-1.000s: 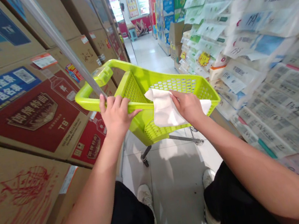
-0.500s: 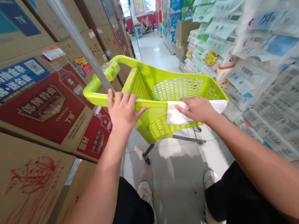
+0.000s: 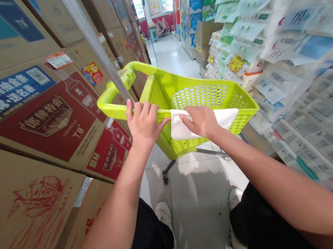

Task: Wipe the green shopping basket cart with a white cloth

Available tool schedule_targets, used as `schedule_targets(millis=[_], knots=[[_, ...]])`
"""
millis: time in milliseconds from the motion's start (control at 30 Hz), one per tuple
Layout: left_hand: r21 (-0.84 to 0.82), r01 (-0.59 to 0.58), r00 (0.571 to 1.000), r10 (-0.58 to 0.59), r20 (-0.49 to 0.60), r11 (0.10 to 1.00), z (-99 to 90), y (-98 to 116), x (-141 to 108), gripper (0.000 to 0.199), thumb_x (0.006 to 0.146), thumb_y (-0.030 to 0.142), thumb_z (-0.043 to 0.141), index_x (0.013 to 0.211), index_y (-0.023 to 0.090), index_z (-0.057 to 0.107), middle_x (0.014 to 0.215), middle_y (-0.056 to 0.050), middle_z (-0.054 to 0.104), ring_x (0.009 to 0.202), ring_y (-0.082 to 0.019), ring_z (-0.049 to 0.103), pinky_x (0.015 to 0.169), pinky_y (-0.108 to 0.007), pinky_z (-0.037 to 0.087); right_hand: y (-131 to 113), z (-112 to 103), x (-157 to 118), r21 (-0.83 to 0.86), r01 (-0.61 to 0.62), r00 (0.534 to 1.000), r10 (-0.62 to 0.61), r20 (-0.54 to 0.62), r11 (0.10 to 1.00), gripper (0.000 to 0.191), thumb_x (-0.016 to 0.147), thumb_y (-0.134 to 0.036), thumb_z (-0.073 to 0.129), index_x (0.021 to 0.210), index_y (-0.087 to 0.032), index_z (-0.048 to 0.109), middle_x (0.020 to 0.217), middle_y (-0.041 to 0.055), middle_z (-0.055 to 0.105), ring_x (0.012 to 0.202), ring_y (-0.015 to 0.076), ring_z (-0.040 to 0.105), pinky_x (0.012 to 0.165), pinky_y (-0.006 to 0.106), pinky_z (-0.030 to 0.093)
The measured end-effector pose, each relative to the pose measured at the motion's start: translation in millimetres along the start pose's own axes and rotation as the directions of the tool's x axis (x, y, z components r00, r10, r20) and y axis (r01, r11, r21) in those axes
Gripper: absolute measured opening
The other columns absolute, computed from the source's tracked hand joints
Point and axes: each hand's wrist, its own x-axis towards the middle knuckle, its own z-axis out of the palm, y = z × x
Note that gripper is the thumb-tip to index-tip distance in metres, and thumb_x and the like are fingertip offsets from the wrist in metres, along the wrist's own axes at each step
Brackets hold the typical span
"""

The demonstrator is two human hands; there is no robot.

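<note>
A lime-green plastic shopping cart [image 3: 162, 84] stands sideways before me, its handle end to the left. My left hand [image 3: 143, 122] is closed over the near rim by the handle, fingers on top and thumb along the side. A grey metal pole [image 3: 90, 32] slants down to the cart beside these fingers; its lower end is hidden. On the same rim, further right, my right hand [image 3: 200, 120] presses a white cloth [image 3: 179, 127]. The cloth drapes over the rim and down the outer side, with the thumb on its near face. The basket's visible inside holds nothing.
Stacked cardboard cartons [image 3: 43, 120] line the left side. Wrapped tissue packs [image 3: 282, 52] are piled at the right, close to the cart's front end. Tiled floor [image 3: 196, 205] lies below, with my shoes [image 3: 163, 215] on it. A blue stool [image 3: 154, 34] stands far down the aisle.
My right hand has slid the cloth leftward along the rim, nearer to my left hand. The cart, the pole and my left hand have shifted slightly right.
</note>
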Motion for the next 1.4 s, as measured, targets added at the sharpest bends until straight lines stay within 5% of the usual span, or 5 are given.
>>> schedule_targets(millis=[167, 567, 833, 1067, 1400], knots=[[-0.04, 0.03, 0.999, -0.028, 0.04, 0.999, -5.7, -3.0, -0.4, 0.04, 0.09, 0.065, 0.067, 0.1, 0.026, 0.067, 0.103, -0.009, 0.069, 0.114, -0.036, 0.059, 0.129, -0.067, 0.02, 5.1, -6.7, -1.5, 0.022, 0.027, 0.998, -0.028, 0.048, 0.999, 0.059, 0.108, -0.06, 0.027, 0.115, -0.02, 0.07, 0.11, 0.0111, 0.079, 0.094, 0.0277, 0.07, 0.07, 0.033, 0.033], [-0.006, 0.051, 0.995, -0.05, 0.091, 0.999, -2.7, -22.3, 6.3, 0.039, 0.088, 0.059, 0.069, 0.104, 0.023, 0.068, 0.109, -0.012, 0.069, 0.119, -0.039, 0.056, 0.128, -0.069, 0.016, 130.0, 1.1, -37.9, -0.216, -0.367, 0.912, 0.395, 0.109, 0.905, 0.057, 0.105, -0.039, 0.028, 0.112, -0.014, 0.079, 0.107, 0.0204, 0.078, 0.098, 0.0316, 0.072, 0.071, 0.034, 0.037], [0.037, 0.043, 0.995, -0.046, 0.083, 0.998, -0.5, -17.6, 7.6, 0.04, 0.086, 0.06, 0.072, 0.103, 0.023, 0.068, 0.106, -0.012, 0.069, 0.117, -0.039, 0.056, 0.127, -0.068, 0.021, 61.3, 11.3, -12.9, -0.128, -0.386, 0.922, 0.387, -0.013, 0.914, 0.053, 0.104, -0.039, 0.033, 0.1, -0.016, 0.081, 0.098, 0.0167, 0.08, 0.091, 0.0296, 0.072, 0.07, 0.034, 0.034], [0.004, 0.049, 0.995, -0.049, 0.087, 0.999, -5.6, -12.4, 3.4, 0.039, 0.087, 0.059, 0.071, 0.104, 0.024, 0.068, 0.109, -0.012, 0.069, 0.118, -0.038, 0.056, 0.127, -0.068, 0.02, -25.2, 8.7, 8.5, 0.053, -0.118, 0.987, 0.123, -0.102, 0.992, 0.043, 0.106, -0.035, 0.033, 0.102, -0.021, 0.074, 0.102, 0.0097, 0.079, 0.093, 0.0251, 0.069, 0.076, 0.033, 0.034], [0.012, 0.029, 0.998, -0.029, 0.049, 1.0, 1.6, -27.9, 1.9, 0.042, 0.086, 0.064, 0.071, 0.103, 0.025, 0.068, 0.108, -0.011, 0.07, 0.117, -0.037, 0.058, 0.129, -0.067, 0.019, 50.5, 13.9, 0.5, -0.122, -0.255, 0.966, 0.259, 0.017, 0.959, 0.054, 0.107, -0.044, 0.03, 0.109, -0.019, 0.078, 0.1, 0.0152, 0.078, 0.09, 0.0278, 0.07, 0.07, 0.033, 0.034]])
